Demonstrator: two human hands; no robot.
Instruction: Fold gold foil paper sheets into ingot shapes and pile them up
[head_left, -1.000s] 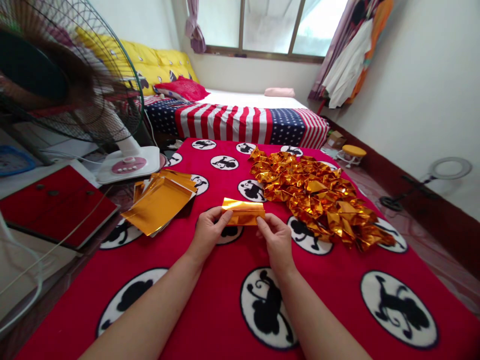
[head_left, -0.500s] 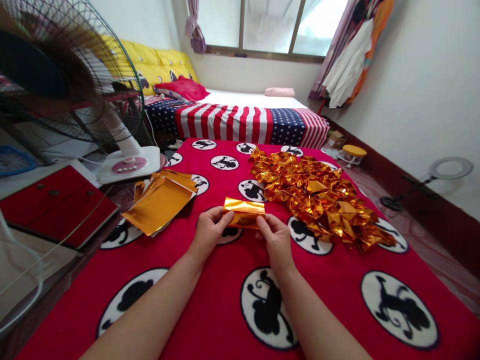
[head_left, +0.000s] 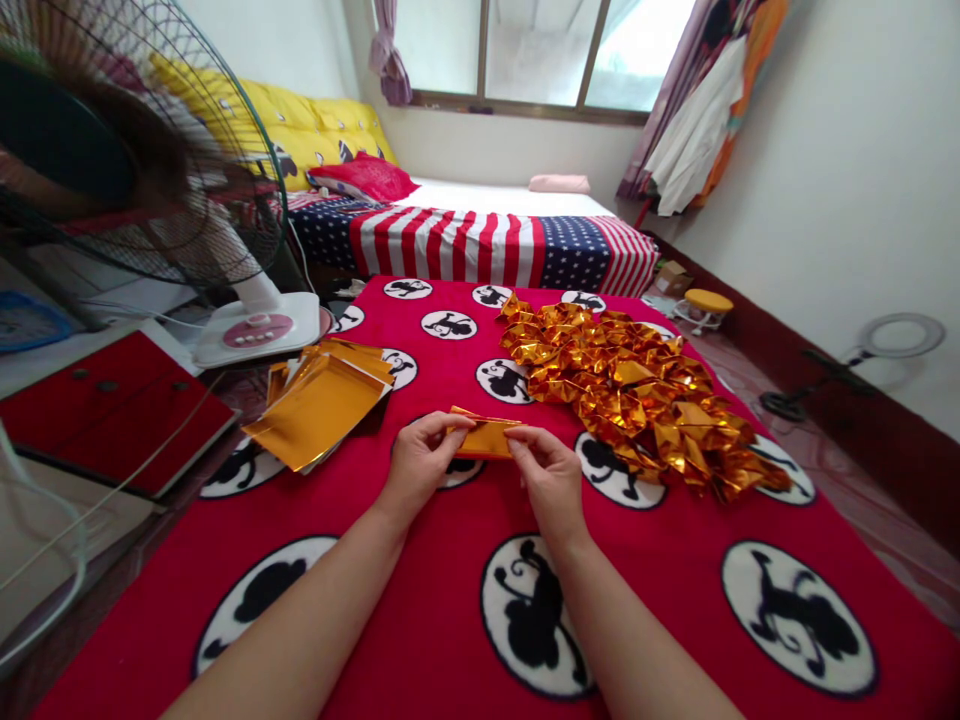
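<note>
A folded sheet of gold foil paper (head_left: 489, 440) is held between my two hands, just above the red cloth (head_left: 420, 620). My left hand (head_left: 426, 455) pinches its left end with thumb and fingers. At the right end, my right hand (head_left: 547, 468) grips it the same way. The sheet is doubled over into a narrow strip, its upper edges close together. To the left lies a stack of flat gold foil sheets (head_left: 319, 405). On the right spreads a heap of folded gold foil pieces (head_left: 622, 385).
A running fan (head_left: 259, 325) stands at the left beside a red-fronted cabinet (head_left: 112, 410). Beyond the cloth is a bed with a striped and starred cover (head_left: 465, 240). A yellow stool (head_left: 709, 302) and a ring-shaped lamp (head_left: 904, 335) stand at the right.
The upper flap of the gold foil sheet has come down toward me, making the strip narrower. My fingers have closed over its top edge; both hands stay in nearly the same place.
</note>
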